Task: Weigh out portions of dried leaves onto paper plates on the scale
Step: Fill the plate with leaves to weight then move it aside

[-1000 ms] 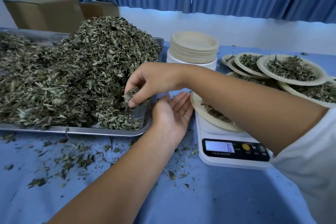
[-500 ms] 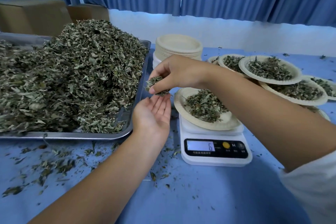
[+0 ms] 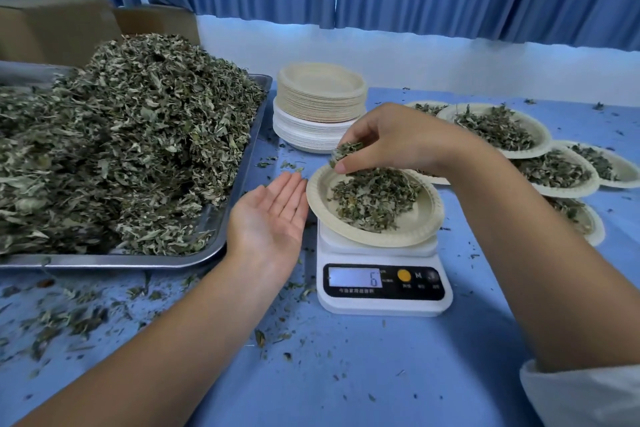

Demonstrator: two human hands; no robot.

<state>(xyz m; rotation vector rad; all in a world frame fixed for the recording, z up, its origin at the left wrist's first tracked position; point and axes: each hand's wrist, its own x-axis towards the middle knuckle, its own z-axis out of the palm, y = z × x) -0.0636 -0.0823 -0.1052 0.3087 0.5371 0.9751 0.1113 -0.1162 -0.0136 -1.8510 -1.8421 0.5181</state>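
The person's right hand (image 3: 391,139) is pinching a small tuft of dried leaves (image 3: 346,150) between thumb and curled fingers. It is holding the tuft just above the far left rim of the paper plate (image 3: 424,230), which is sitting on the scale (image 3: 381,303). The hand is hanging low over the plate, most likely so the tuft can be let go a little at a time without scattering. A loose pile of leaves (image 3: 374,199) is lying in the plate and the display (image 3: 355,277) is showing a 6, so the portion seems to be at its topping-up stage. The left hand (image 3: 268,218) is lying open, palm up and fingers straight, holding nothing. It is just beside the plate's left rim and apart from the right hand, and it appears to be serving as a catch for bits dropping between the tray (image 3: 104,263) and the plate. The tray with its big heap (image 3: 131,149) is sitting close on the left, the stack of empty plates (image 3: 320,97) is waiting behind the scale, and the filled plates (image 3: 498,125) are overlapping at the right.
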